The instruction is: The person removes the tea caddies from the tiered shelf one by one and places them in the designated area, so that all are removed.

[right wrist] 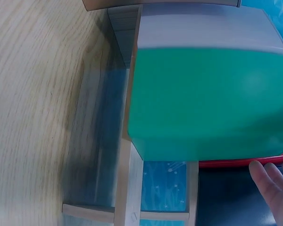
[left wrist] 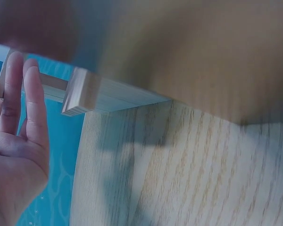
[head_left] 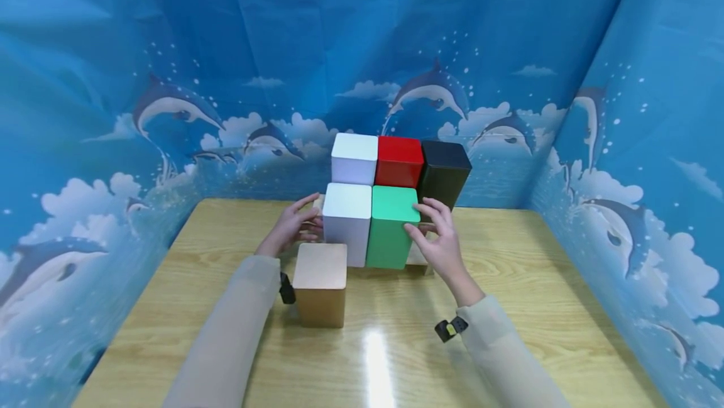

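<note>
A white box-shaped canister and a green one stand side by side at the front of a low wooden rack. My left hand is at the white canister's left side, by the rack's end; in the left wrist view its fingers are extended. On the other side, my right hand has its thumb and fingertips at the green canister's upper right edge, fingers slightly bent. Behind stand another white canister, a red one and a taller-looking black one.
A tan canister stands on the wooden table in front of the rack, close to my left wrist. Blue dolphin-print curtains hang behind the table and at its sides.
</note>
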A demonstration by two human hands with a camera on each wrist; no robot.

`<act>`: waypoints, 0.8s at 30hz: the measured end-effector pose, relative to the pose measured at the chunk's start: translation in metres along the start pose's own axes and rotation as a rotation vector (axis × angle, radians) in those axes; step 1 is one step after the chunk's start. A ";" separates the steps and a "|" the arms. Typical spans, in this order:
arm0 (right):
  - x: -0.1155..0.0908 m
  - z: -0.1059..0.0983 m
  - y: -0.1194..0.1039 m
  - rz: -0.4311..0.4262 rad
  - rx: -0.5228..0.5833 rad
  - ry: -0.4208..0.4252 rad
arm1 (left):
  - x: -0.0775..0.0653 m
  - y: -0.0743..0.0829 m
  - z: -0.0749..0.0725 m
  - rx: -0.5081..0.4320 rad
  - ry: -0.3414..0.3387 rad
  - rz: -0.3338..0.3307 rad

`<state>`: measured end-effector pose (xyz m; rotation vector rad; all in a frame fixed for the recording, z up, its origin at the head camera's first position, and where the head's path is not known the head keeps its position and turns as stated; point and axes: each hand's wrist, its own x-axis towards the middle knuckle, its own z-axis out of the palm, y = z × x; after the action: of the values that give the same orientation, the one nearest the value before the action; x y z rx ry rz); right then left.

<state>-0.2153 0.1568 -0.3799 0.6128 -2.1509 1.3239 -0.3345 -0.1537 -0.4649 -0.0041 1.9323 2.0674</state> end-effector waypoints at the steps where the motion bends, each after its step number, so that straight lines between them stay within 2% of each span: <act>1: 0.000 0.000 0.000 -0.001 0.001 0.001 | 0.001 -0.001 0.000 0.002 0.003 0.006; 11: 0.000 -0.001 0.006 -0.037 0.038 -0.041 | 0.002 -0.004 -0.001 0.010 -0.001 0.029; 19: -0.002 -0.006 0.010 0.046 0.158 -0.137 | 0.003 -0.005 -0.001 0.000 0.003 0.028; 24: -0.005 -0.007 0.012 0.074 0.185 -0.168 | 0.002 -0.005 -0.001 0.001 0.000 0.029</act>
<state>-0.2170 0.1685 -0.3886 0.7480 -2.2179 1.5737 -0.3359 -0.1542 -0.4706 0.0247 1.9451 2.0847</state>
